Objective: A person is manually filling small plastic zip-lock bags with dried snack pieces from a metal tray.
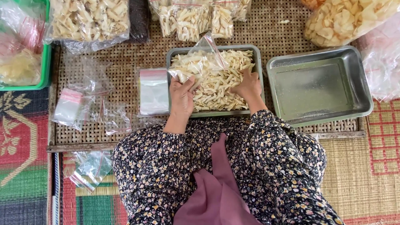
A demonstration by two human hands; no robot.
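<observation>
Pinching a clear bag point(199, 58) over the crowded chip tray point(255, 56), left hand point(181, 98); right hand point(248, 85) fingers buried in chips point(216, 85), grip unclear; empty tray point(318, 85) alongside.

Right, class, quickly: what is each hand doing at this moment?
Left hand: closed on a clear plastic bag partly filled with chips.
Right hand: resting in the chips in the tray; grip cannot be told.

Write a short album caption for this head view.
Left hand holds a clear bag while right hand gathers pale snack strips from a metal tray.
</observation>
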